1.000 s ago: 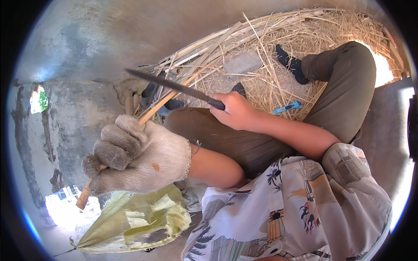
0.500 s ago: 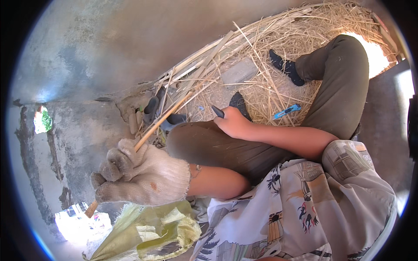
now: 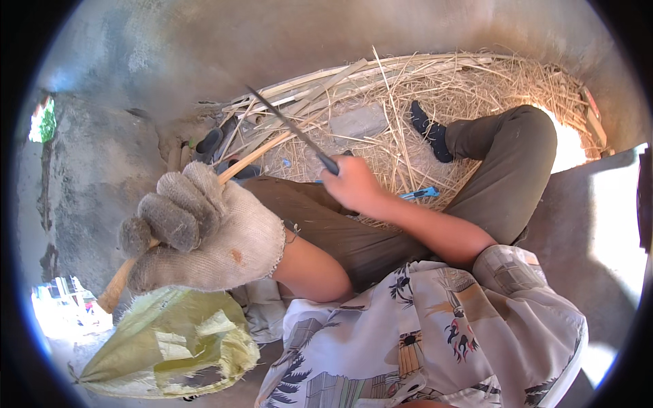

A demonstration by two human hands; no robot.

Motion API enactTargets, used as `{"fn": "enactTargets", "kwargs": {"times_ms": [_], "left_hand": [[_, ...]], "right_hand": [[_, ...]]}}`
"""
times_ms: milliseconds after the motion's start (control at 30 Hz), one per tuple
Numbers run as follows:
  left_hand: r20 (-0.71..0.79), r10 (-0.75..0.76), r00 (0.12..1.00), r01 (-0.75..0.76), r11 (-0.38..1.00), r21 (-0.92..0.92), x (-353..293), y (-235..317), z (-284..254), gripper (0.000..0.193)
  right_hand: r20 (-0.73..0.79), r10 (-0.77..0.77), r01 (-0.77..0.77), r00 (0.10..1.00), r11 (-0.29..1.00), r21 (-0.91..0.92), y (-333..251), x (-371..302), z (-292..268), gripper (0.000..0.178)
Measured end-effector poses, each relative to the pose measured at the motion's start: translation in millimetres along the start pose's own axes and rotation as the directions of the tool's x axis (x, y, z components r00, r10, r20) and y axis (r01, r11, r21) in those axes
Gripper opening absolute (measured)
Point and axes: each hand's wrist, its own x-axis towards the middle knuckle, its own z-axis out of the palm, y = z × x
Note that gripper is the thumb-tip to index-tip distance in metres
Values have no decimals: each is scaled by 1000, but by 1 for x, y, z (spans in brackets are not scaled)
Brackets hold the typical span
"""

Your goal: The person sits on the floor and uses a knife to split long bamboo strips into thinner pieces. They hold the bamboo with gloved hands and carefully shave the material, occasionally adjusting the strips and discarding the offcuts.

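Observation:
My left hand (image 3: pixel 211 234), in a grey-white knit work glove, is closed round a thin bamboo or wooden stick (image 3: pixel 114 291). The stick runs slantwise through the fist, its far part reaching up and right and its blunt end sticking out at the lower left. Bare and wrapped round a dark handle, my right hand (image 3: pixel 352 183) holds a knife (image 3: pixel 289 126) above my bent legs. Its long narrow blade points up and left and passes in front of the stick's far part; whether they touch I cannot tell.
Pale shavings and strips (image 3: pixel 517 85) cover the floor beyond my legs, along a curved wall. A blue utility cutter (image 3: pixel 423 193) lies partly behind my right forearm. Beyond are a grey block (image 3: pixel 358 121) and dark shoes (image 3: pixel 209 144). A torn yellow-green sack (image 3: pixel 136 340) lies at lower left.
My right hand has lifted off my leg area and turned, so the knife's blade now shows over the stick. The view has shifted; the gloved hand still grips the stick.

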Motion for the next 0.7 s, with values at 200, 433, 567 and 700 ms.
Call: {"fn": "enactTargets", "kwargs": {"times_ms": [200, 433, 567, 700], "left_hand": [[-205, 128, 970, -80, 970, 229, -6, -5, 18, 39], [-263, 155, 952, -78, 957, 280, -4, -3, 8, 39], [-413, 161, 896, -51, 963, 265, -7, -11, 15, 34], [-532, 62, 844, -47, 998, 42, -5, -6, 16, 36]], "right_hand": [[-98, -162, 183, 982, 944, 276, 39, 14, 40, 23], [-169, -354, 377, 920, 918, 123, -1, -8, 22, 29], [-96, -93, 87, 991, 994, -61, 19, 10, 9, 27], [-117, -161, 157, 980, 987, -38, 5, -2, -4, 25]]}}
